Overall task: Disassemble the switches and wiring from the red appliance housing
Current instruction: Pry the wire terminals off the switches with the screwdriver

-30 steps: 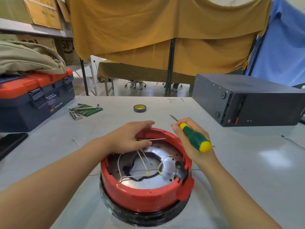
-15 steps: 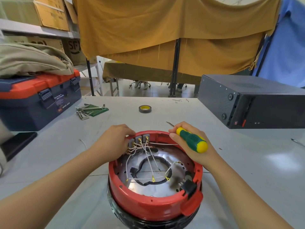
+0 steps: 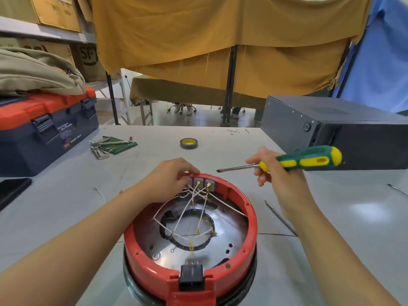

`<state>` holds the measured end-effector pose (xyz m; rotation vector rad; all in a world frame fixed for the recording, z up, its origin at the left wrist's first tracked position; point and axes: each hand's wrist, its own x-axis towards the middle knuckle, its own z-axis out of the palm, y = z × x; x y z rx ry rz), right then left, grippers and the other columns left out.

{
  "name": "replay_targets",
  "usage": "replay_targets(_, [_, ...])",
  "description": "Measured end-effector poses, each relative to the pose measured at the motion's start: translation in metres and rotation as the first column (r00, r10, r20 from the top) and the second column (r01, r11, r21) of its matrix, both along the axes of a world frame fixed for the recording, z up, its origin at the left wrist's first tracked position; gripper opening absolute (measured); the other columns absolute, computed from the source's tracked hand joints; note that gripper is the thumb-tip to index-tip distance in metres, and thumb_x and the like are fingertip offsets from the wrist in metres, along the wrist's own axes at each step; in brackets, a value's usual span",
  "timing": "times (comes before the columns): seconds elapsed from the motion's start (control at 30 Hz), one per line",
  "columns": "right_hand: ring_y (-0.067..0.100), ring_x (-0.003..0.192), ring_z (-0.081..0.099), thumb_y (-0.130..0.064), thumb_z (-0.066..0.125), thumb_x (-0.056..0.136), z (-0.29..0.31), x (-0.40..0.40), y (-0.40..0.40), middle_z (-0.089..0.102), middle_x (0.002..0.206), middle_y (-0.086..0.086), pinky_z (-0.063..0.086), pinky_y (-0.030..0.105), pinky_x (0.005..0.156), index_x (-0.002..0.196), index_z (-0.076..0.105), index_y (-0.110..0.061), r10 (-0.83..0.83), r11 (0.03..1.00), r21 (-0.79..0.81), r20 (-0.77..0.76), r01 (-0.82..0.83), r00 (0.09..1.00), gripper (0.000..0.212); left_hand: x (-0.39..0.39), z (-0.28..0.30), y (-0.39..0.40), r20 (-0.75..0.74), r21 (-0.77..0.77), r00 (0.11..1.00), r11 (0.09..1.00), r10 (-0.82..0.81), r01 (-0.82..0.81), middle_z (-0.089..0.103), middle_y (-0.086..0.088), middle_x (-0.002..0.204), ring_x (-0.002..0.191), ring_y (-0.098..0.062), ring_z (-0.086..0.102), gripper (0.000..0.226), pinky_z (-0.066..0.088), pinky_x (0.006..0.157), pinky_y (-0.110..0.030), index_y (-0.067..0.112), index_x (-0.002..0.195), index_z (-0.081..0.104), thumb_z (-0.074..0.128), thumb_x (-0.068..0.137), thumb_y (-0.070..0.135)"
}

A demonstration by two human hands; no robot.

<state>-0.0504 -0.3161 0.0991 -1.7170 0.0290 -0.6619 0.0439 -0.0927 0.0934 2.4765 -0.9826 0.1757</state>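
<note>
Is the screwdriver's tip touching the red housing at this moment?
No. The screwdriver, held in the right hand, has its tip in the air beyond the red housing rim.

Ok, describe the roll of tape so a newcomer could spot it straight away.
Start at the red housing near the front of the grey table and look straight past its far rim. The roll of tape lies flat there, alone on the bare tabletop. It is the only small ring around: dark outside, yellow inside, unlike the metal keys to its left.
</note>
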Motion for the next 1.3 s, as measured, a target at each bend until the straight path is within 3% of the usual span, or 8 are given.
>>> replay_targets(0.1, [0.013, 0.05, 0.051, -0.036, 0.061, 0.08, 0.006, 0.006, 0.0, 0.061, 0.059, -0.002, 0.043, 0.022, 0.046, 0.06, 0.068, -0.023, 0.021, 0.991, 0.129, 0.063, -0.029, 0.998, 0.025, -0.001, 0.002, 0.0, 0.004, -0.001, 0.999, 0.999, -0.033, 0.033, 0.067, 0.002, 0.108, 0.095, -0.012, 0.058, 0.023, 0.037, 0.081, -0.015, 0.018, 0.109, 0.069, 0.065, 0.087, 0.023])
replay_targets(0.27, [0.013, 0.04, 0.049, -0.027, 0.063, 0.078, 0.009, 0.018, -0.002, 0.052, 0.048, -0.004, 0.036, 0.019, 0.038, 0.053, 0.054, -0.023, 0.036, 0.99, 0.133, 0.118, -0.052, 0.992, 0.026, 0.001, 0.003, 0.001, 0.024, 0.024, 0.999, 0.999, -0.045, 0.044, 0.07, 0.007, 0.097, 0.085, -0.01, 0.06, 0.026, 0.045, 0.079, -0.027, 0.024, 0.101, 0.07, 0.068, 0.082, 0.041])
replay_targets(0.47, [0.009, 0.037, 0.048, -0.02, 0.059, 0.077, 0.004, 0.022, 0.004, 0.051, 0.047, -0.004, 0.034, 0.018, 0.036, 0.059, 0.05, -0.01, 0.102, 0.989, 0.095, 0.131, -0.115, 0.986, 0.023, 0.005, -0.006, 0.001, -0.014, -0.071, 0.999, 0.997, -0.036, 0.035, 0.07, 0.009, 0.094, 0.084, -0.01, 0.062, 0.015, 0.045, 0.076, -0.023, 0.026, 0.097, 0.069, 0.069, 0.084, 0.034])
replay_targets(0.63, [0.008, 0.036, 0.047, -0.022, 0.059, 0.078, 0.003, 0.021, 0.008, 0.05, 0.046, 0.0, 0.033, 0.017, 0.036, 0.059, 0.051, -0.01, 0.09, 0.993, 0.068, 0.139, -0.1, 0.986, 0.023, 0.009, -0.007, 0.003, -0.056, -0.116, 0.997, 0.992, -0.047, 0.04, 0.07, 0.014, 0.09, 0.081, 0.001, 0.06, 0.011, 0.038, 0.068, -0.003, 0.027, 0.095, 0.071, 0.068, 0.085, 0.024])
replay_targets(0.8, [0.011, 0.04, 0.049, -0.022, 0.059, 0.078, 0.004, 0.02, 0.008, 0.05, 0.046, -0.005, 0.032, 0.017, 0.037, 0.053, 0.055, -0.024, 0.1, 0.995, 0.015, 0.153, -0.103, 0.983, 0.026, 0.008, -0.008, 0.002, -0.091, -0.147, 0.994, 0.988, -0.062, 0.049, 0.071, 0.01, 0.081, 0.074, 0.001, 0.061, 0.012, 0.039, 0.065, -0.004, 0.024, 0.096, 0.071, 0.066, 0.087, 0.018])
replay_targets(0.9, [0.015, 0.042, 0.048, -0.022, 0.059, 0.079, 0.005, 0.019, 0.007, 0.051, 0.046, -0.003, 0.033, 0.016, 0.038, 0.053, 0.055, -0.025, 0.108, 0.994, -0.02, 0.153, -0.106, 0.982, 0.026, 0.008, -0.009, 0.002, -0.098, -0.15, 0.993, 0.988, -0.062, 0.047, 0.071, 0.008, 0.08, 0.073, -0.001, 0.062, 0.012, 0.039, 0.063, -0.005, 0.023, 0.096, 0.071, 0.065, 0.087, 0.017])
replay_targets(1.07, [0.007, 0.039, 0.048, -0.021, 0.058, 0.08, 0.005, 0.017, 0.009, 0.05, 0.046, -0.002, 0.034, 0.013, 0.041, 0.056, 0.052, -0.017, 0.122, 0.987, -0.121, 0.168, -0.102, 0.978, 0.024, 0.008, -0.009, 0.002, -0.095, -0.142, 0.994, 0.989, -0.055, 0.041, 0.071, 0.009, 0.08, 0.072, -0.004, 0.062, 0.012, 0.04, 0.062, -0.006, 0.026, 0.095, 0.07, 0.065, 0.087, 0.019])
replay_targets(1.3, [0.01, 0.043, 0.05, -0.035, 0.057, 0.077, 0.007, 0.016, 0.009, 0.053, 0.047, -0.004, 0.036, 0.015, 0.041, 0.057, 0.054, -0.026, 0.125, 0.989, -0.1, 0.205, -0.106, 0.971, 0.022, 0.007, -0.008, 0.002, -0.09, -0.132, 0.995, 0.99, -0.052, 0.04, 0.071, 0.01, 0.079, 0.073, -0.002, 0.062, 0.011, 0.039, 0.062, -0.006, 0.027, 0.094, 0.07, 0.065, 0.088, 0.02])
